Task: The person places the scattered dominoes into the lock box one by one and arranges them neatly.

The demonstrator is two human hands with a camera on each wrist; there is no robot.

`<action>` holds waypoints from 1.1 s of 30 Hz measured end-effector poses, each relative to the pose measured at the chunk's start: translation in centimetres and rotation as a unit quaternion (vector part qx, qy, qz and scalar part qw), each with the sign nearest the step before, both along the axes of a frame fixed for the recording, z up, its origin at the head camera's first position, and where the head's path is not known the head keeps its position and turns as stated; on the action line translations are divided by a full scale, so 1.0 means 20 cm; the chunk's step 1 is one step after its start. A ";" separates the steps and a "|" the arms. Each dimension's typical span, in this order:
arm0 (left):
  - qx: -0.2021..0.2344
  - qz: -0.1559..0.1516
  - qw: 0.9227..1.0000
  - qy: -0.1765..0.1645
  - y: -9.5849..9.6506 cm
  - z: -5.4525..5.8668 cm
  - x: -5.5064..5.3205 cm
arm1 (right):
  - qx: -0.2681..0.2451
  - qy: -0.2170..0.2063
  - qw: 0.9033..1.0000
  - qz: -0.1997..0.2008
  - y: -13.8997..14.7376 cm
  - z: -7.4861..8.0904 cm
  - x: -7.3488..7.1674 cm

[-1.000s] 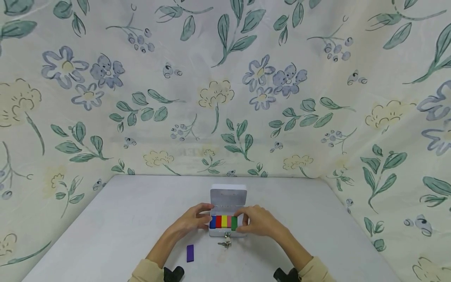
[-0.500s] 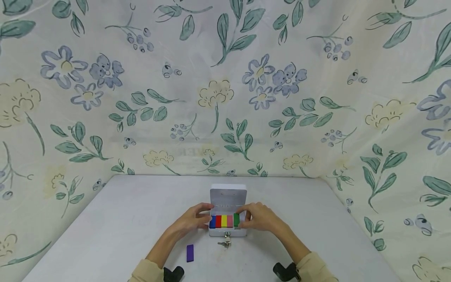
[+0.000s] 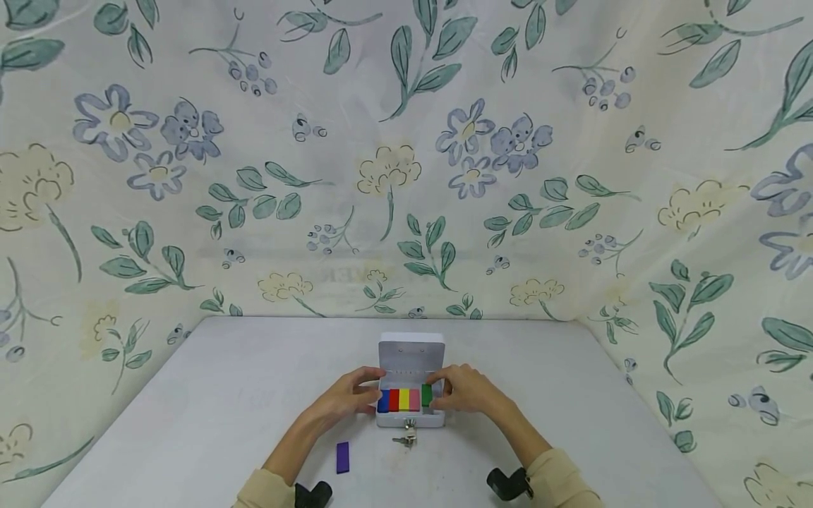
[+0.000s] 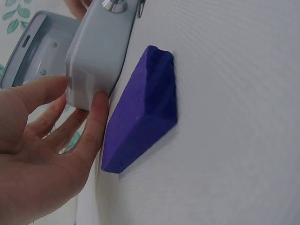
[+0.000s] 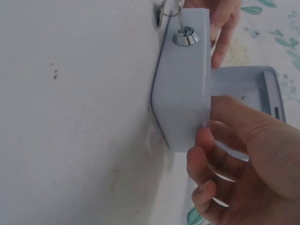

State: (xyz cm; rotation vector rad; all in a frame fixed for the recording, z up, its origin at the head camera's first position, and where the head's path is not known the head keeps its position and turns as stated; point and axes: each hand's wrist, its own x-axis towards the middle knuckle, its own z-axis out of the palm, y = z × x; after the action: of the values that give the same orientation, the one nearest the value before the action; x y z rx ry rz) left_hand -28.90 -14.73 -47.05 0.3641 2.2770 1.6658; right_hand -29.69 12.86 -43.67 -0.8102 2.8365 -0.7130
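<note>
A small grey metal cash box (image 3: 389,421) stands on the table with its lid (image 3: 413,354) raised. Blue (image 3: 384,401), red (image 3: 394,400), yellow (image 3: 404,400) and pink (image 3: 415,400) blocks lie side by side in it. At the right end, my right hand (image 3: 468,391) pinches a green block (image 3: 427,394), a narrow gap away from the pink one. My left hand (image 3: 343,393) holds the box's left side, thumb by the rim and fingers against the outer wall. In the right wrist view the box wall hides the blocks.
A purple block (image 3: 343,457) lies on the white table (image 3: 254,381) in front of the box, near the left forearm. Keys (image 3: 404,440) hang from the lock at the box's front. Floral cloth (image 3: 394,268) rises behind the table.
The green block has moved slightly back and right, away from the pink block, with my right hand. My left hand has stayed on the box.
</note>
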 end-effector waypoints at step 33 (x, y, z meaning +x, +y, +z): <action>0.010 -0.015 1.000 -0.002 0.00 -0.01 -0.02 | 0.028 -0.007 0.999 -0.039 -0.06 -0.07 -0.03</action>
State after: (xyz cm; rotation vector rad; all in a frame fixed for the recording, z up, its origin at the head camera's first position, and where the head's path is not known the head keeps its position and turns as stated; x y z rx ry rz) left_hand -29.30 -14.83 -47.22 0.3964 2.2411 1.6751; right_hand -30.30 11.60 -45.03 -0.6862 2.8762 -0.6430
